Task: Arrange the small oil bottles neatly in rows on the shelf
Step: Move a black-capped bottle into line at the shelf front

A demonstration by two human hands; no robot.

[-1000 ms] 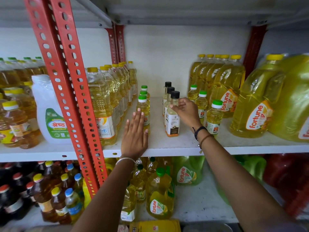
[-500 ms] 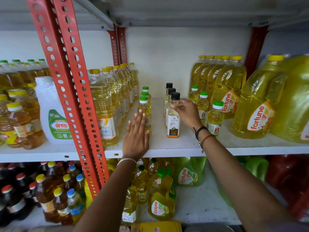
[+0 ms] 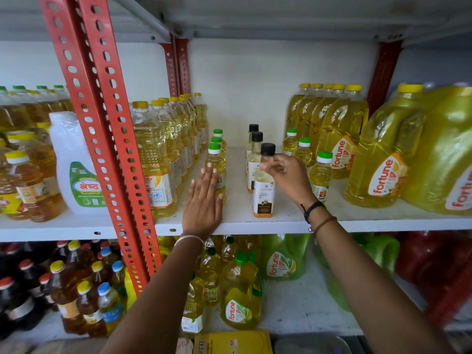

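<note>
On the white shelf (image 3: 281,222) we see three short rows of small oil bottles running front to back. The middle row holds three black-capped ones; the front bottle (image 3: 264,190), labelled coconut oil, stands upright near the shelf's front edge, with the other two black caps (image 3: 256,137) close behind it. Our right hand (image 3: 288,178) pinches this front bottle at its neck, just under the cap, thumb and fingertips (image 3: 265,166) closed on the clear plastic while the other fingers curl loosely above.

To the left stands a row of three green-capped bottles (image 3: 215,164), filled with yellow oil. Our left hand (image 3: 204,203) lies flat and open on the shelf, fingers straight and together, gripping nothing; its fingertips touch the front bottle of that row, in front of its lower half. A thin bangle (image 3: 189,240) circles that wrist.

To the right of the black caps, another three green-capped bottles (image 3: 320,175) form a slanting row, the nearest partly hidden behind our right wrist, which wears a dark band (image 3: 313,208).

Farther out, tall yellow-capped bottles (image 3: 163,154) line the left side next to the red uprights (image 3: 102,123), and large Fortune jugs (image 3: 383,159) fill the right. The lower shelf (image 3: 301,307) carries more oil, some with green Fortune labels.
</note>
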